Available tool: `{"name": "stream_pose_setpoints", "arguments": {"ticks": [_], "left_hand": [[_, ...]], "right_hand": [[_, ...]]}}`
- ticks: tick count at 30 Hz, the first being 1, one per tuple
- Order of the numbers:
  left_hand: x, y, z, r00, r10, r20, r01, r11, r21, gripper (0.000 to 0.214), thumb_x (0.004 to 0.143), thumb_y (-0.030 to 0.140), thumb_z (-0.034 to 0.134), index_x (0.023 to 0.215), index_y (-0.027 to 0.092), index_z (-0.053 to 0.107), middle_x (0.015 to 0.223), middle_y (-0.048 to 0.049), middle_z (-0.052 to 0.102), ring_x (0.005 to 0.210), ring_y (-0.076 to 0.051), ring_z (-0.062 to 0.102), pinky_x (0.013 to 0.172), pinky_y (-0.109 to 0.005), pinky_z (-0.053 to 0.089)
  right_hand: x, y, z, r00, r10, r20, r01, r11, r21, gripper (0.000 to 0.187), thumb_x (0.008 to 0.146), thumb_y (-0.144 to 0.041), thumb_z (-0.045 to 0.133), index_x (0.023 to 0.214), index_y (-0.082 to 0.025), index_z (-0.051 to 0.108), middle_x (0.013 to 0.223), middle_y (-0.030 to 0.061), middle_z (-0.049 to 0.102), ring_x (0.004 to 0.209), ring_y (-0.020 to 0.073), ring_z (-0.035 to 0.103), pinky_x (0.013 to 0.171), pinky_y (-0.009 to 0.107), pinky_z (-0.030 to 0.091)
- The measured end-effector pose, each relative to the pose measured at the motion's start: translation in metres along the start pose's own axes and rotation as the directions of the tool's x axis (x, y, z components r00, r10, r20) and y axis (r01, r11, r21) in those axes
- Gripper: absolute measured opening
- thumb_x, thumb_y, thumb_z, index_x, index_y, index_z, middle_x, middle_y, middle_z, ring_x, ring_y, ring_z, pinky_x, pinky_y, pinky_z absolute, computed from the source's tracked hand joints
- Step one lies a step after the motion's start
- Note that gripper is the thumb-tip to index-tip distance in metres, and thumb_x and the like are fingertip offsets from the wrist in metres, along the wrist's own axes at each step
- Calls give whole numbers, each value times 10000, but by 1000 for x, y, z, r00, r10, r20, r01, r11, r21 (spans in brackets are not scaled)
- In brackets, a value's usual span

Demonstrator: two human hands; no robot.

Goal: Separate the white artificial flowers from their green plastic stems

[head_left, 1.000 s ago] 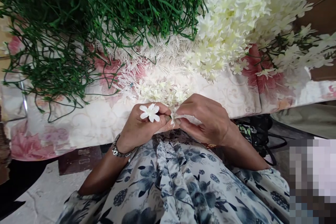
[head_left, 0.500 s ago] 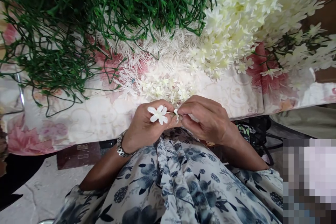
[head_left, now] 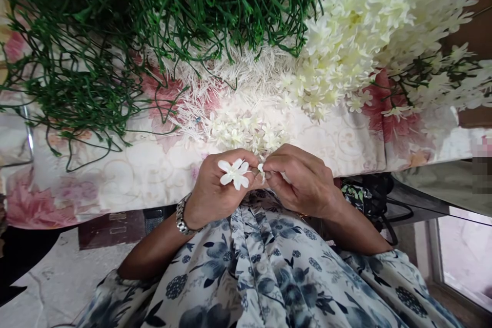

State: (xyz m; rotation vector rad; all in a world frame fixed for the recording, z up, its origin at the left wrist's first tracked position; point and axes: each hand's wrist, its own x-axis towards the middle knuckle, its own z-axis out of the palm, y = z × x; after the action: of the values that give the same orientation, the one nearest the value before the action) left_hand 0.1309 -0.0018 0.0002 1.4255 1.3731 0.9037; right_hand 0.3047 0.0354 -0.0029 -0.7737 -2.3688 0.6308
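Observation:
My left hand (head_left: 219, 192), with a metal watch (head_left: 182, 215) at the wrist, is closed. From its thumb side a white artificial flower (head_left: 233, 173) sticks out, petals spread and facing up. Close against those fingers, my right hand (head_left: 300, 177) pinches a second small white blossom (head_left: 262, 170) between thumb and fingertips. The fingers partly hide this blossom and the stem parts. Just beyond both hands lies a small heap of loose cream-white blossoms (head_left: 246, 130) on the floral tablecloth (head_left: 130, 177).
A large pile of green plastic stems (head_left: 230, 0) fills the far left and middle. White thin stamen pieces (head_left: 188, 107) lie under its near edge. A tall mass of cream flowers (head_left: 346, 46) stands at the right. Below the table's right edge is a black bag (head_left: 372, 192).
Both hands keep nearly the same grip, with small finger shifts around the blossom. The white flower in my left hand has turned slightly. The whole view has shifted a little.

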Motion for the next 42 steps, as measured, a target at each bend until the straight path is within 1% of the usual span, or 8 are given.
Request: {"name": "stream_pose_setpoints", "arguments": {"ticks": [13,18,22,26,27,30,36,42], "left_hand": [[1,7,-2,997,-36,70,38,999,-36,77,755,145,531,728,170,598,560,31,547,489,-75,476,456,-167,395],[-1,17,-13,995,-11,100,17,998,-60,530,740,207,622,1248,284,488,1087,-45,649,880,-165,645,728,-212,535],[-7,12,-20,1000,-2,17,3,999,-48,535,773,253,603,1287,304,464,1124,-51,651,871,-180,663,756,-246,560],[-10,7,-20,993,-75,-89,79,996,49,277,792,317,583,1063,277,627,937,-11,708,707,-155,664,699,-251,572],[-11,8,-20,989,-96,-115,106,991,84,245,795,341,577,1021,275,643,918,-2,710,695,-152,660,712,-256,570],[-14,12,-21,974,-117,-196,148,977,151,207,789,369,579,963,289,658,899,20,706,724,-161,656,745,-272,562],[-17,2,-35,945,72,-320,19,962,272,208,784,229,590,975,285,648,967,8,663,864,-179,618,819,-310,513],[-11,-16,-39,927,270,-259,-117,867,485,224,748,87,587,929,205,644,871,-5,650,791,-132,602,738,-239,475]], "right_hand": [[3,-2,-7,998,-48,26,46,996,75,106,835,-114,479,919,-150,531,762,40,610,729,121,546,640,254,486],[-1,9,-39,970,59,-234,-7,976,218,135,756,-66,550,857,-155,558,704,16,590,644,100,548,568,233,461],[-22,49,-87,787,194,-585,-280,958,-58,28,746,-198,581,772,-199,569,669,-6,564,606,121,533,535,257,437],[-43,108,-138,558,216,-802,-626,743,-235,91,772,-208,518,811,-183,596,684,13,571,578,131,494,559,279,418],[-47,122,-146,521,249,-816,-761,569,-312,146,786,-205,469,836,-171,601,692,24,582,597,140,510,587,285,430],[-55,152,-156,570,391,-723,-820,337,-464,193,762,-192,462,831,-140,635,776,75,633,726,188,574,708,327,448],[-61,134,-153,591,379,-712,-806,318,-500,299,825,-221,440,1021,-156,655,860,121,650,806,277,605,733,430,450],[-37,85,-108,766,40,-641,-488,684,-542,245,818,-149,529,983,-251,679,867,73,638,859,226,588,743,359,464]]}}
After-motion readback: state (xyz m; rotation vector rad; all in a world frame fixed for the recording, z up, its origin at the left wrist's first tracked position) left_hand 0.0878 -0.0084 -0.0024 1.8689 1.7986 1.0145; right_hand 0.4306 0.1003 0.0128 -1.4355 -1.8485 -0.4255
